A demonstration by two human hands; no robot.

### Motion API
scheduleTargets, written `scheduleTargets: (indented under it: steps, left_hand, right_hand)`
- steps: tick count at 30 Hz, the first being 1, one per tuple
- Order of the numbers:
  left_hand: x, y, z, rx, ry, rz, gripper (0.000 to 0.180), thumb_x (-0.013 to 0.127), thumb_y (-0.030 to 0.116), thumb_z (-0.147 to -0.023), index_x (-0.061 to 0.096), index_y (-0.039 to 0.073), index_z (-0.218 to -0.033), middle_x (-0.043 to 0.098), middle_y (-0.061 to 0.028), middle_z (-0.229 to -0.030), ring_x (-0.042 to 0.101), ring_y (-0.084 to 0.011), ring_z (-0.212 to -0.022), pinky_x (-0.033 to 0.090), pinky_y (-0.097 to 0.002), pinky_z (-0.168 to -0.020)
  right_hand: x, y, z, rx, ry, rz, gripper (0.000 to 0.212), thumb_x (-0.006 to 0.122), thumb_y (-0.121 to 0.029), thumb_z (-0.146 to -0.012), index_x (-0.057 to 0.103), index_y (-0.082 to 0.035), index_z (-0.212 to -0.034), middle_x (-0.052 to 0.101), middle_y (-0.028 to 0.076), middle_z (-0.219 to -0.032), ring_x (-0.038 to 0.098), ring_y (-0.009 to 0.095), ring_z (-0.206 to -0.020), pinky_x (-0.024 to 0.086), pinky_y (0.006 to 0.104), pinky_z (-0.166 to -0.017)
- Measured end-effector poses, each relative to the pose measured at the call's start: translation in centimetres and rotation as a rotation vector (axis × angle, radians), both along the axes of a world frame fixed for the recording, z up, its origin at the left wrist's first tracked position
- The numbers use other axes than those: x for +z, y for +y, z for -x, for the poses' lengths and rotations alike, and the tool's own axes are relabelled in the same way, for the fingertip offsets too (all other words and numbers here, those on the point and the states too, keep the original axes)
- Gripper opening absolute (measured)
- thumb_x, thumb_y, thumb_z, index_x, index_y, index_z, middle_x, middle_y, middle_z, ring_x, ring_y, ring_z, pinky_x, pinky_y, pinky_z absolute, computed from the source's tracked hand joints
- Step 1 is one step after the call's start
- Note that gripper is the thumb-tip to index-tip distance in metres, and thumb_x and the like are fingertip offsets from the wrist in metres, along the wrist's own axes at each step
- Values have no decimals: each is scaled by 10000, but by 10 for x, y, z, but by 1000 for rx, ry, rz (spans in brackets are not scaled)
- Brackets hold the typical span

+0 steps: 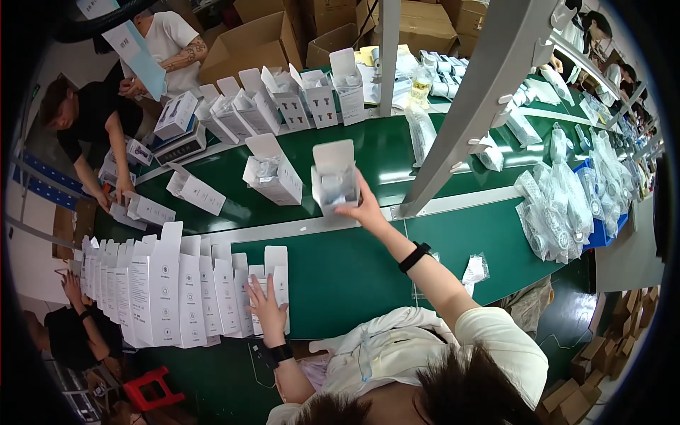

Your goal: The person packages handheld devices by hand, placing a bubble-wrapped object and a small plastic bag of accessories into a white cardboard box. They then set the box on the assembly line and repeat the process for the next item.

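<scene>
White open-flap carton (pixel 334 183) stands upright on the green conveyor belt (pixel 368 152), long axis vertical, flap up, gripped at its lower right corner by the right hand (pixel 365 207). Row of white cartons (pixel 177 290) stands at the near table edge; the left hand (pixel 267 308) rests open-fingered against the rightmost 1. Clear plastic bags (pixel 559 205) lie heaped at right.

open green belt (pixel 354 269), boxes (pixel 177 290) crowding left
</scene>
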State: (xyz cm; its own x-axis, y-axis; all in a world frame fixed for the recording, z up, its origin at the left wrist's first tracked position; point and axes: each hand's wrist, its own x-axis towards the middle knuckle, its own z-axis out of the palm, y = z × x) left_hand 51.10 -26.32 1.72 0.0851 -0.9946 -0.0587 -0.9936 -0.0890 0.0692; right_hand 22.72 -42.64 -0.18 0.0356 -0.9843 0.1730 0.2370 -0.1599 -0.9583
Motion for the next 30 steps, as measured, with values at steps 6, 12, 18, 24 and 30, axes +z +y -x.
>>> scheduleTargets:
  steps: [6,12,18,24,30]
  left_hand:
    - [8,-47,75,126,618,206,699,690,177,-684,341,131,-1288,195,-145,-1401,292,-371,-1221,266,-551,-944]
    - [-5,-77,68,-147,459,-311,598,721,225,-650,458,64,-1163,436,-150,-1251,410,-345,-1142,338,-416,-936]
    - [15,-86,65,-462,476,-243,539,761,245,-594,527,22,-1024,511,-167,-1175,426,-310,-1148,355,-394,-934]
    - [39,-92,108,-323,1336,-12,569,754,189,-613,453,28,-1068,425,-168,-1257,439,-304,-1109,361,-403,-919]
    - [31,-81,104,-339,1047,148,644,750,134,-620,383,54,-1143,387,-183,-1249,449,-324,-1043,370,-409,-895]
  right_hand:
    - [-12,-79,8,-347,422,63,979,744,-99,-635,107,-52,-1377,247,127,-1369,323,248,-1221,302,347,-988]
    - [-7,30,34,13,517,-61,871,691,-155,-715,130,-29,-1370,248,171,-1377,310,257,-1244,314,352,-978]
    - [-18,37,210,-272,704,-638,178,492,-116,-829,591,-2,-925,626,83,-745,603,132,-654,472,259,-548]
    - [-80,-142,259,-501,1033,-382,432,574,-240,-809,451,-68,-1186,560,175,-1027,553,198,-866,443,321,-720]
    - [-76,-172,174,-227,1004,-450,699,683,-212,-696,331,-39,-1274,529,194,-1090,526,266,-959,407,314,-840]
